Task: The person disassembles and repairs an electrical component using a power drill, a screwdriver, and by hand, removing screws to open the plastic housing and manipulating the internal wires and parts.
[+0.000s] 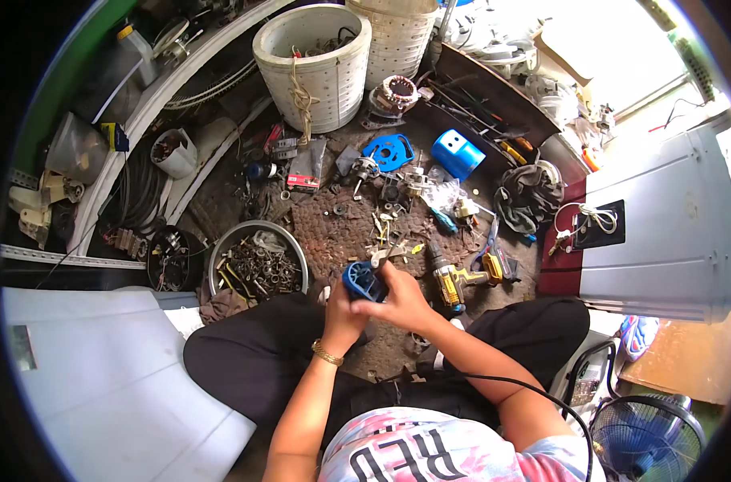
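Note:
Both hands meet in front of my lap around a blue housing (360,279) with a spoked round end and a dark inside. My left hand (344,321) is closed on it from the left and below. From the right, my right hand (404,299) grips the same piece, thumb across its lower edge. A small beige part (388,254) shows at the right fingertips; whether it is held or fixed to the housing, I cannot tell. Just right of my hands, a yellow and black cordless drill (460,278) lies on the floor.
A metal basin (304,261) of small hardware stands at left. Ahead lie a blue perforated plate (389,153), a blue cylinder (458,153) and a copper-wound stator (400,91). Behind them is a white bucket (323,96). A grey panel (662,233) stands right; a fan (646,438) sits lower right.

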Demonstrator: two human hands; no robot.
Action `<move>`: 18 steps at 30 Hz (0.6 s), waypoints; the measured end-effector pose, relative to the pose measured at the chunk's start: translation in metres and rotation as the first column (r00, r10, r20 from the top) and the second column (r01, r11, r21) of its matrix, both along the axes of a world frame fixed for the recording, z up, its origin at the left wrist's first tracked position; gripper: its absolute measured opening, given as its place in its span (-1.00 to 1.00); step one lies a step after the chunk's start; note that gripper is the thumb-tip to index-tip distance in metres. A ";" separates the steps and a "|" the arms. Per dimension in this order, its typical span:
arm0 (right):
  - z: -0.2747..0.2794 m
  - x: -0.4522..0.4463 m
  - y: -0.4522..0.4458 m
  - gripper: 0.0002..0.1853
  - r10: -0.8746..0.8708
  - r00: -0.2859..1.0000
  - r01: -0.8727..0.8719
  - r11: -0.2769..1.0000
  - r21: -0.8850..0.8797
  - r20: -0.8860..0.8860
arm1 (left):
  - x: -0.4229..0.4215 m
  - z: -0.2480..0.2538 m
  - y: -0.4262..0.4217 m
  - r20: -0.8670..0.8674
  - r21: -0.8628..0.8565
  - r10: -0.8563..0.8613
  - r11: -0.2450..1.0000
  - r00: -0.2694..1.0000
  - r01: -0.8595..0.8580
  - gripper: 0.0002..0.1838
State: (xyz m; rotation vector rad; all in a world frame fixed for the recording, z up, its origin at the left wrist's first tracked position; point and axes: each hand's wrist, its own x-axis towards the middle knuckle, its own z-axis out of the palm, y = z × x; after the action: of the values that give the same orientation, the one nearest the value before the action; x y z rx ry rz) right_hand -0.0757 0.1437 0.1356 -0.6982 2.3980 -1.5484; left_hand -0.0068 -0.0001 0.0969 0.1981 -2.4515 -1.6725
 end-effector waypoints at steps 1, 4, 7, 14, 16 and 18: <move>-0.003 0.004 -0.001 -0.50 -0.058 0.998 0.058 0.998 0.002 -0.011 | 0.000 0.007 0.005 0.047 0.059 -0.015 0.998 0.999 0.012 -0.41; -0.008 0.022 -0.002 -0.56 -0.233 0.962 0.229 0.972 -0.046 -0.141 | 0.002 0.000 0.013 0.018 0.072 -0.014 0.997 1.000 0.013 -0.47; -0.009 0.034 0.000 -0.62 -0.348 0.938 0.339 0.907 -0.249 0.007 | 0.004 0.013 0.021 0.014 0.128 -0.057 0.990 0.998 0.055 -0.50; 0.013 0.036 0.027 -0.72 -0.327 0.945 0.315 0.921 -0.229 -0.014 | 0.001 0.021 0.027 -0.195 -0.106 -0.153 0.985 0.969 0.134 -0.45; 0.021 0.038 0.033 -0.71 -0.350 0.929 0.370 0.899 -0.234 0.123 | -0.001 0.009 0.030 -0.201 -0.112 -0.195 0.978 0.960 0.175 -0.44; 0.026 0.042 0.036 -0.67 -0.345 0.905 0.407 0.871 -0.274 0.248 | 0.001 0.002 0.035 -0.244 -0.148 -0.228 0.969 0.943 0.196 -0.44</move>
State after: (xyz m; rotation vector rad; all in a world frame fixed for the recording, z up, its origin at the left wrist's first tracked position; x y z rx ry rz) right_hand -0.0337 0.1798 0.1620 -0.1071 2.2535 -2.0849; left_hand -0.0060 0.0354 0.0991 -0.2943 -2.4315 -1.5041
